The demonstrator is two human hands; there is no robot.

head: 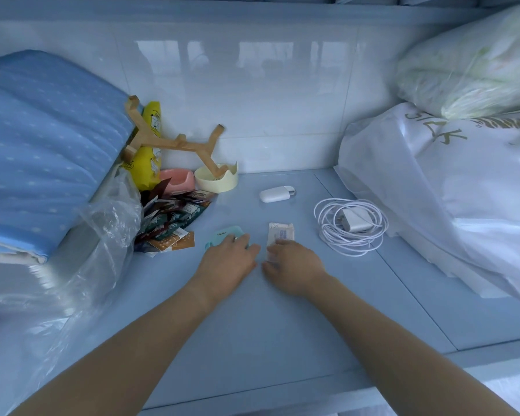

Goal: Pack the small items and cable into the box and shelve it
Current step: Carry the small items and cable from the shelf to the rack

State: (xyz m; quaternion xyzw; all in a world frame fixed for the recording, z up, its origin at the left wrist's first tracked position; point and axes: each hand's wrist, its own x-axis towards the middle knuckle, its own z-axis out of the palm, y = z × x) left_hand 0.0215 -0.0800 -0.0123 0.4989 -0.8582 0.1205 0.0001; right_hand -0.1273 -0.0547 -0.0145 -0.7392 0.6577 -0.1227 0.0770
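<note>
Two hands gathering small items on the blue shelf [282, 325].

The coiled white cable [351, 226], its charger block inside the loops, lies apart to the right; it looks light and floppy, best lifted by the whole coil. The left hand [227, 262] covers a mint case [222, 235], the right hand [293, 267] presses on a paper packet [279, 234]; whether either grips it, I cannot tell. No box is in view.

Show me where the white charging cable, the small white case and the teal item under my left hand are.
white charging cable [327, 232], head view, on the coil's left loops.
small white case [273, 194], head view, middle of its body.
teal item [219, 237], head view, uncovered top left part.
</note>
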